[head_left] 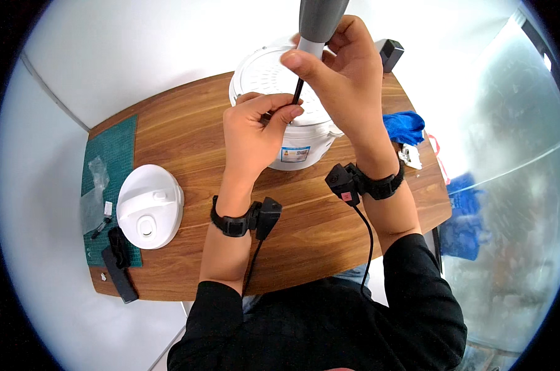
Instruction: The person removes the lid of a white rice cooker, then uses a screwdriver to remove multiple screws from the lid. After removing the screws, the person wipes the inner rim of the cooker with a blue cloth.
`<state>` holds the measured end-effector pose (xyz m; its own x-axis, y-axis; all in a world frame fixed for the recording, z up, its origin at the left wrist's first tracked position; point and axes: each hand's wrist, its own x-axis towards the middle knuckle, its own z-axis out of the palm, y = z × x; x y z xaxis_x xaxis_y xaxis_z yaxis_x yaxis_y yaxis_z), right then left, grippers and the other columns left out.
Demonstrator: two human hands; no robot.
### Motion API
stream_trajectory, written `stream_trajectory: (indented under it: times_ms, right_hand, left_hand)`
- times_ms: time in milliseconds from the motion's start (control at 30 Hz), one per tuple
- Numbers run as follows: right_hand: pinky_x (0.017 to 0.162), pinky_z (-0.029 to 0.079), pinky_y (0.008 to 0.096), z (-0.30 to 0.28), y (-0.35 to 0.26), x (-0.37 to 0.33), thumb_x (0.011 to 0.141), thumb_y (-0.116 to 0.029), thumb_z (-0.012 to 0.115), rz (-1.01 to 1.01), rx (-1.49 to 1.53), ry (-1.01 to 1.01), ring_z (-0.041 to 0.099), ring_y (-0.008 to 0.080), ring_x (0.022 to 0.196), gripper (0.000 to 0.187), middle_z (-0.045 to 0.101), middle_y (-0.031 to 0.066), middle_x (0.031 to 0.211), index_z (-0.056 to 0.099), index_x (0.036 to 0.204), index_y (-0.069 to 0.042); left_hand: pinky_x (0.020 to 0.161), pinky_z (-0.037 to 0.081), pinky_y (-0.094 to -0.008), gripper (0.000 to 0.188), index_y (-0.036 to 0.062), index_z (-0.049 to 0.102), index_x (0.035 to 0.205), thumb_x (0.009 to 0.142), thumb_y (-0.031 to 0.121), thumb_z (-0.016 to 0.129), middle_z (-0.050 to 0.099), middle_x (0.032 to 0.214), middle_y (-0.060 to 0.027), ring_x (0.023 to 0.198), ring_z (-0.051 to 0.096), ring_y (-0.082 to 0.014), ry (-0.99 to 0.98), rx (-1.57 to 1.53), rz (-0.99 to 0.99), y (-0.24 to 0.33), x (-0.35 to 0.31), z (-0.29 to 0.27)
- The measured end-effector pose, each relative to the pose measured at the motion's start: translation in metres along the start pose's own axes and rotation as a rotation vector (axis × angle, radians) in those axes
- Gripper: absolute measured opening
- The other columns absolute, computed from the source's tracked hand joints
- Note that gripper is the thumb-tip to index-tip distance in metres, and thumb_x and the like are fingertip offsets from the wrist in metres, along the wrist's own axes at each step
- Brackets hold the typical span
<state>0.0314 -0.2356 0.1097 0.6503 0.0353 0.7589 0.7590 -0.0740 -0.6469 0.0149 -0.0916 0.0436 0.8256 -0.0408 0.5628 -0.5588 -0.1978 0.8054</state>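
A white rice cooker body (295, 145) stands open on the wooden table (187, 133), its perforated inner plate (267, 71) facing up. My right hand (345, 74) grips a screwdriver with a thick grey handle (319, 21), held upright above the cooker. Its thin dark shaft (298, 90) points down toward the inner plate. My left hand (258, 127) pinches the shaft near its lower tip, just over the cooker's rim. Both wrists wear black bands with small black boxes and cables.
The cooker's white lid (149, 206) lies on the table at left, partly on a green cutting mat (110, 151) with a clear plastic bag and small dark tools. A blue cloth (405, 127) and a black box (391, 54) sit at right.
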Motion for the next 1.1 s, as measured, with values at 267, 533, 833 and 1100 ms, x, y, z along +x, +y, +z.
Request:
stream_trajectory:
  times_ms: [267,533,833,1100]
  right_hand:
    - [0.080,0.061,0.0293,-0.010,-0.001,0.010,0.094,-0.011,0.074,0.085,0.397,-0.227,0.072,0.0194,0.098,0.051,0.074,0.0157,0.101,0.052,0.136,0.007]
    - [0.074,0.059,0.0298,0.002,0.004,0.003,0.092,-0.019,0.078,0.147,0.283,-0.075,0.070,0.0160,0.086,0.047,0.073,0.0148,0.103,0.054,0.125,0.006]
    - [0.066,0.053,0.0257,-0.009,0.000,0.010,0.079,-0.020,0.090,0.064,0.121,-0.067,0.064,0.0110,0.075,0.047,0.070,0.0068,0.091,0.067,0.112,0.004]
    - [0.077,0.053,0.0283,-0.002,-0.005,0.001,0.086,-0.013,0.082,0.179,0.554,-0.073,0.064,0.0145,0.088,0.049,0.070,0.0102,0.099,0.058,0.125,0.005]
  left_hand:
    - [0.071,0.049,-0.0312,0.016,0.0046,0.079,0.106,0.090,0.007,0.075,0.076,0.081,-0.0047,0.075,0.062,-0.0152,-0.112,-0.152,-0.039,-0.001,0.002,-0.006]
    - [0.072,0.050,-0.0302,0.016,0.0045,0.078,0.107,0.093,0.006,0.072,0.077,0.084,-0.0036,0.083,0.062,-0.0136,-0.121,-0.145,-0.062,-0.007,-0.001,-0.005]
    - [0.073,0.050,-0.0293,0.017,0.0045,0.078,0.107,0.091,0.009,0.074,0.079,0.089,-0.0042,0.084,0.062,-0.0138,-0.109,-0.108,-0.029,-0.003,0.000,-0.004]
    - [0.076,0.049,-0.0290,0.016,0.0046,0.079,0.106,0.092,0.007,0.072,0.080,0.089,-0.0058,0.083,0.062,-0.0134,-0.143,-0.107,-0.003,-0.009,0.001,-0.006]
